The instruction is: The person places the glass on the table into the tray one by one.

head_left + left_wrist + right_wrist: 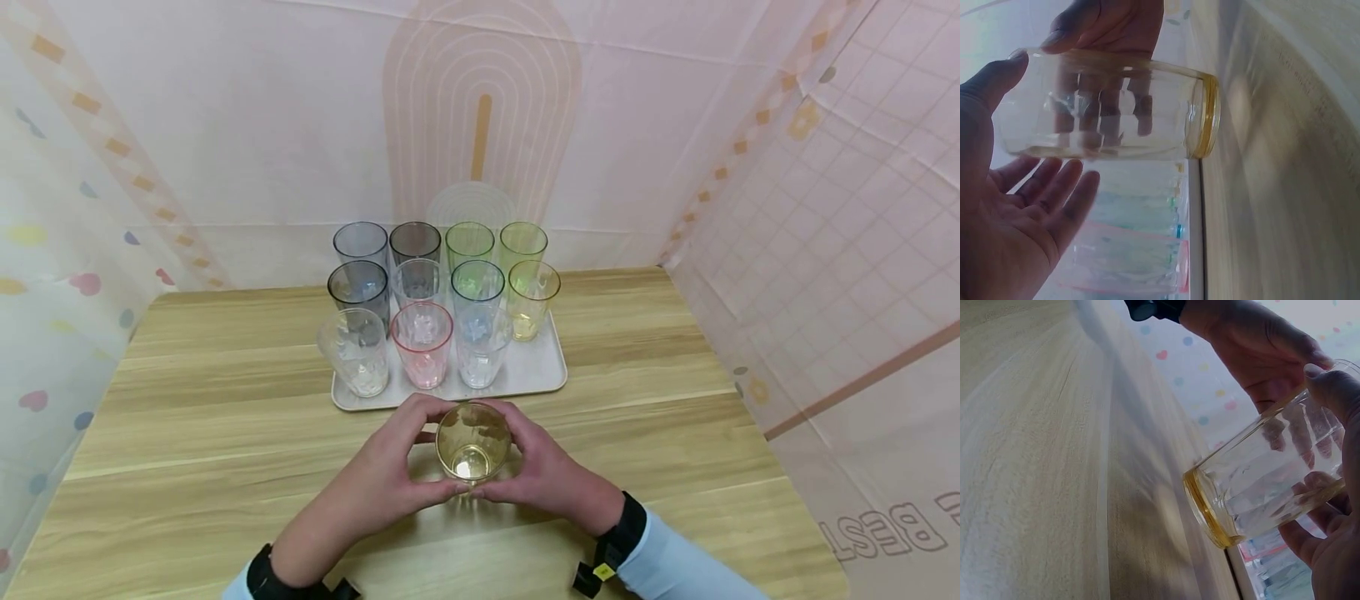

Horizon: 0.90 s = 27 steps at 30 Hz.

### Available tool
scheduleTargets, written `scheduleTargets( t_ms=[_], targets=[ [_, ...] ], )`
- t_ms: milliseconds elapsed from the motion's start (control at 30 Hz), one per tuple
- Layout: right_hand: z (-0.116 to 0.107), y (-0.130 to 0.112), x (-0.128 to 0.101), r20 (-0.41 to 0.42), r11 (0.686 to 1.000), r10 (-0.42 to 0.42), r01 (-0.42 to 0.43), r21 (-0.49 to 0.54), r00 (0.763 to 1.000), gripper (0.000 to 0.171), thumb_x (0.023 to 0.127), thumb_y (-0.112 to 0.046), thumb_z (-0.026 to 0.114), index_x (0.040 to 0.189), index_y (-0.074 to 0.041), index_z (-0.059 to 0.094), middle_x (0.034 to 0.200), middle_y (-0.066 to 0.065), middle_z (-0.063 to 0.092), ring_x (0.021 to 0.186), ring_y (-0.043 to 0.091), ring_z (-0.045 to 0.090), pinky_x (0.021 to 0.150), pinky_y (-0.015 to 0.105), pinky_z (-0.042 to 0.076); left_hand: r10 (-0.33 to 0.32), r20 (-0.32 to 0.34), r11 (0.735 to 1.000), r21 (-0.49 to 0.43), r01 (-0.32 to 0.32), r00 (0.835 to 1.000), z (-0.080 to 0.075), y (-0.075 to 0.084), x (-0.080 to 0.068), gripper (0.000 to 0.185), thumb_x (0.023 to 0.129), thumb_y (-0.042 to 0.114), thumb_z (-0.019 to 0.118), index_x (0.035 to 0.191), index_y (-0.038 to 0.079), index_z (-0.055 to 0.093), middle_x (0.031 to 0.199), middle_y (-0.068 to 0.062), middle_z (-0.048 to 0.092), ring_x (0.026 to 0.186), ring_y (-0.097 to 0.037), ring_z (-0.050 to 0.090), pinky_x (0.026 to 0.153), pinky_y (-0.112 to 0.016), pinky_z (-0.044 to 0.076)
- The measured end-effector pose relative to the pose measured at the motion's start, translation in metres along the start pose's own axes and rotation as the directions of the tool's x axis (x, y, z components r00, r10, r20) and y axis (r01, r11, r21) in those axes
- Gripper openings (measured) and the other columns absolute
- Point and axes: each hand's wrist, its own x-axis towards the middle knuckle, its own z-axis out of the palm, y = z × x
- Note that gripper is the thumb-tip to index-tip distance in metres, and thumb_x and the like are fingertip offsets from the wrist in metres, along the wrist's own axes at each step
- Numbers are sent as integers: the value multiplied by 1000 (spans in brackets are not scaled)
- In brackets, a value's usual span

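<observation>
Both hands hold a yellow-tinted drinking glass [472, 454] upright, one from each side, in front of the tray. My left hand [393, 467] curves round its left side, with the thumb near the rim at the front. From the other side my right hand [547, 467] grips it, the two thumbs almost meeting. Through the clear wall of the glass [1116, 106], the right hand's fingers show in the left wrist view. Its thick amber base [1207, 512] hangs close over the wooden table in the right wrist view.
A white tray [543, 367] behind the hands carries several tumblers in rows. Among them are a pink glass [423, 346], a yellow one [531, 300] and a tilted clear one [360, 354] at front left. The wooden table [225, 417] meets patterned cloth walls [300, 125].
</observation>
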Motion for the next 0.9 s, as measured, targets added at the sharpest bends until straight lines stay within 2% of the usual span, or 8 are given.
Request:
scheduleTargets(
  t_ms=[167, 300, 400, 500, 633, 767, 900],
  targets=[
    [-7, 1, -5, -47, 996, 91, -92, -23, 995, 100, 80, -8, 101, 163, -21, 46, 157, 6, 62, 145, 27, 58, 121, 51, 49, -5, -48, 988, 155, 12, 999, -13, -10, -6, 94, 80, 41, 102, 157, 20, 52, 148, 4, 60, 135, -18, 61, 109, -48, 59],
    [-18, 3, -13, -98, 988, 154, -156, -13, 983, 103, 78, -5, 101, 163, -24, 46, 157, 3, 62, 146, 28, 57, 123, 51, 46, -53, -120, 968, 238, 81, 991, -33, -23, -18, 93, 81, 39, 102, 156, 14, 53, 150, -2, 62, 138, -24, 61, 111, -53, 55],
    [-27, 6, -20, -138, 986, 166, -168, 2, 976, 102, 79, -3, 99, 164, -21, 45, 157, 5, 62, 144, 33, 58, 124, 49, 45, -93, -180, 955, 262, 139, 979, -49, -31, -30, 89, 82, 35, 102, 154, 10, 55, 149, -7, 64, 137, -28, 61, 112, -53, 51],
    [-35, 9, -26, -170, 987, 162, -162, 14, 972, 100, 81, 0, 98, 164, -18, 44, 156, 10, 62, 144, 37, 59, 124, 43, 46, -119, -239, 947, 265, 182, 964, -62, -37, -41, 83, 83, 31, 102, 150, 7, 59, 146, -10, 66, 135, -31, 62, 113, -38, 49],
    [-46, 13, -25, -205, 987, 158, -161, 5, 966, 99, 84, 2, 95, 165, -16, 42, 157, 14, 60, 145, 39, 57, 123, 38, 46, -119, -288, 947, 254, 196, 950, -72, -41, -49, 79, 83, 25, 102, 145, 3, 60, 145, -10, 66, 134, -32, 62, 111, -13, 40],
    [-57, 15, -17, -263, 980, 194, -201, 0, 945, 99, 86, 0, 94, 166, -19, 41, 159, 10, 58, 148, 32, 54, 127, 41, 40, -105, -289, 956, 234, 177, 952, -73, -45, -49, 78, 82, 22, 102, 144, 1, 60, 144, -11, 66, 133, -30, 61, 111, -9, 37],
    [-71, 17, -4, -331, 979, 186, -202, -14, 925, 96, 88, -1, 92, 167, -16, 40, 160, 8, 59, 150, 28, 52, 131, 48, 33, -108, -280, 959, 225, 174, 954, -72, -48, -49, 76, 83, 22, 102, 144, 2, 60, 143, -12, 66, 132, -28, 60, 111, -9, 38]
  ],
)
